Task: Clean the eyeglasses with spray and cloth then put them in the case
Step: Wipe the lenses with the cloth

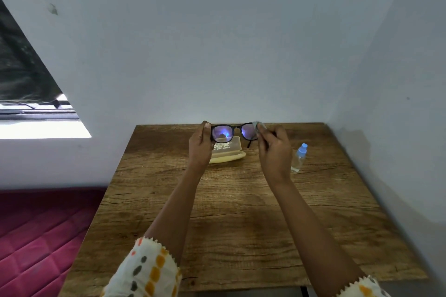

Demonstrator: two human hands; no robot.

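Black eyeglasses pinched by left hand, right hand pinching cloth over lens edge, case half hidden

Dim, soft daylight from left; wide-angle edge distortion.

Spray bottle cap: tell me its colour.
The cap of the spray bottle is light blue, shown best in the head view, the only one.
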